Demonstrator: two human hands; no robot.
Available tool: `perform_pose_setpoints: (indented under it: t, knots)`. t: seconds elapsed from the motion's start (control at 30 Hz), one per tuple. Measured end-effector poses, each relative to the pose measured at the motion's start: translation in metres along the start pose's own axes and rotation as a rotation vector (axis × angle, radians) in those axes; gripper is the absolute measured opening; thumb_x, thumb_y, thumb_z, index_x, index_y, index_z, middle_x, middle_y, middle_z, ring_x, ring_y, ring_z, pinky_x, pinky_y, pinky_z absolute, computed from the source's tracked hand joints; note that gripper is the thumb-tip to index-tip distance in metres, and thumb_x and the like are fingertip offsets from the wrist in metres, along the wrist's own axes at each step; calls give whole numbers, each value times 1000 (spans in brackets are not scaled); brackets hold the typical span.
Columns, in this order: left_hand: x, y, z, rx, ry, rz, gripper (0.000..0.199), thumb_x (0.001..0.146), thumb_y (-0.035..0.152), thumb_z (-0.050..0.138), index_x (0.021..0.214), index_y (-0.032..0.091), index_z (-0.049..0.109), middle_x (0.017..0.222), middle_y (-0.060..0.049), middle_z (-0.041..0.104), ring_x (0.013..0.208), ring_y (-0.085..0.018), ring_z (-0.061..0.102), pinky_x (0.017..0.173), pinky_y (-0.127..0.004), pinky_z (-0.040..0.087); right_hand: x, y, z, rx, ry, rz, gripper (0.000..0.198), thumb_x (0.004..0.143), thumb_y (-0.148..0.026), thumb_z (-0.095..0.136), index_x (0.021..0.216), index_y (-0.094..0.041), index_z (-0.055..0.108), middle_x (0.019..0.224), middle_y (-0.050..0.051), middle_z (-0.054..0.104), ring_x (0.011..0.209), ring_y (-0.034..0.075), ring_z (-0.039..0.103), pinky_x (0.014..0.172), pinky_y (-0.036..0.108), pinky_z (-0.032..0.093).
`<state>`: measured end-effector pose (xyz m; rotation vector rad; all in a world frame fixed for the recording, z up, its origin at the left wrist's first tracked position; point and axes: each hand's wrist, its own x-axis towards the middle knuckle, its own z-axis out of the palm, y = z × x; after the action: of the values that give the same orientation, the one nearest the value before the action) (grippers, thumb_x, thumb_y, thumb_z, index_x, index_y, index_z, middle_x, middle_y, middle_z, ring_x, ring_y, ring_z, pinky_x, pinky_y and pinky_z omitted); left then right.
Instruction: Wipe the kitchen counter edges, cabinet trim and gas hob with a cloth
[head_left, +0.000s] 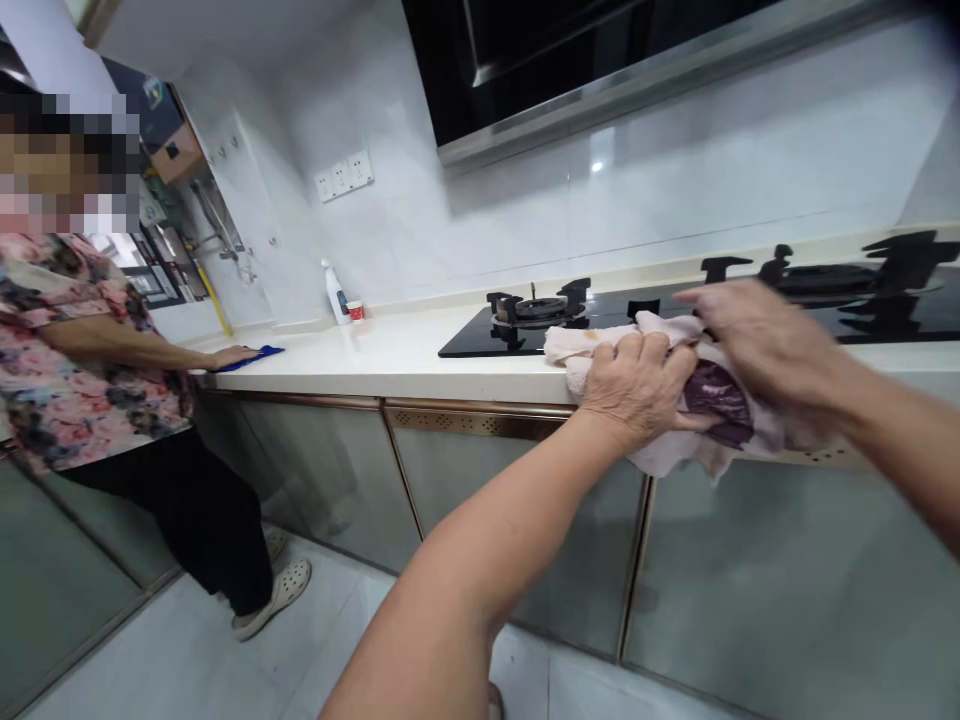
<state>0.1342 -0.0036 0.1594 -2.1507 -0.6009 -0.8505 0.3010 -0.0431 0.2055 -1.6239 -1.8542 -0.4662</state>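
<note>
My left hand (631,385) grips a pale pink cloth (577,345) at the counter's front edge, its fingers curled over the fabric. A dark purple patch (720,400) shows among the folds; I cannot make out whether it is part of this cloth or a separate piece. Part of the cloth hangs below the counter edge. My right hand (772,330) is at the cloth's upper right side, blurred, one finger stretched to the left. Its other fingers are hidden, so its grip does not show. Just behind both hands lies the black gas hob (480,335).
At the left a person (97,360) rests a hand on a blue cloth (259,355) on the white counter (390,350). A white bottle (335,295) and a red-and-white cup (355,311) stand by the wall. A range hood (600,110) hangs above; cabinets (525,490) stand below.
</note>
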Motion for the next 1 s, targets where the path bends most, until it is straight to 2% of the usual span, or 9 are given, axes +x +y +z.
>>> perform_pose_setpoints:
  t: [0.07,0.17,0.37,0.43,0.5,0.6,0.77,0.9,1.0]
  knots:
    - [1,0,2,-4,-15,1,80,83,81,49,126,15,63,120,-20,60,108,-35,51,82,-46,37,-7,-26,3,43,9,-43,64,101,-47,14,138,-15,56,141,17,59,131,29,52,112,44,40]
    - [-1,-5,-1,-14,-18,12,84,84,79,52,130,9,61,118,-23,61,106,-35,53,84,-46,39,-13,-46,7,41,22,22,63,102,-53,15,138,-21,56,139,13,61,128,31,55,108,47,44]
    - [-18,-61,-28,-171,-80,279,60,93,62,54,130,16,59,130,-18,59,118,-27,55,99,-40,43,-15,-33,11,-69,-89,-98,67,100,-61,15,147,-28,50,148,12,54,133,33,51,105,54,44]
    - [-23,-86,-35,-211,-72,147,57,96,60,51,134,18,56,132,-15,59,122,-25,54,102,-38,44,-14,-31,13,-136,-102,-121,71,97,-69,21,148,-29,49,150,13,51,132,37,50,103,57,43]
    - [-24,-109,-39,-192,-68,-129,54,98,58,47,133,18,58,128,-15,61,121,-25,55,103,-39,44,-13,-37,14,-223,-106,-143,80,90,-80,32,149,-29,48,151,17,49,130,41,49,99,58,42]
    - [-20,-131,-36,-174,-191,-414,49,100,55,41,126,20,64,126,-14,62,120,-28,57,102,-43,45,-9,-57,15,-363,-100,-149,89,79,-86,49,143,-26,54,141,22,54,120,43,53,94,56,41]
    - [-7,-144,-21,-262,-605,-538,64,96,68,32,139,28,57,144,-12,59,134,-34,52,110,-55,37,-1,-101,26,-439,-87,-93,78,83,-80,52,125,-15,63,117,25,61,106,41,55,90,51,37]
    - [-5,-148,-24,-270,-692,-532,72,97,68,21,145,25,51,150,-13,56,139,-35,48,114,-57,31,-7,-103,39,-326,64,-158,74,91,-78,37,131,-19,59,135,22,55,116,40,50,94,50,32]
    - [-5,-148,-31,-284,-756,-506,75,96,71,15,149,29,46,156,-9,50,143,-34,44,116,-58,28,-18,-76,45,-281,163,-251,63,95,-68,41,131,-20,60,137,19,57,114,37,52,92,47,31]
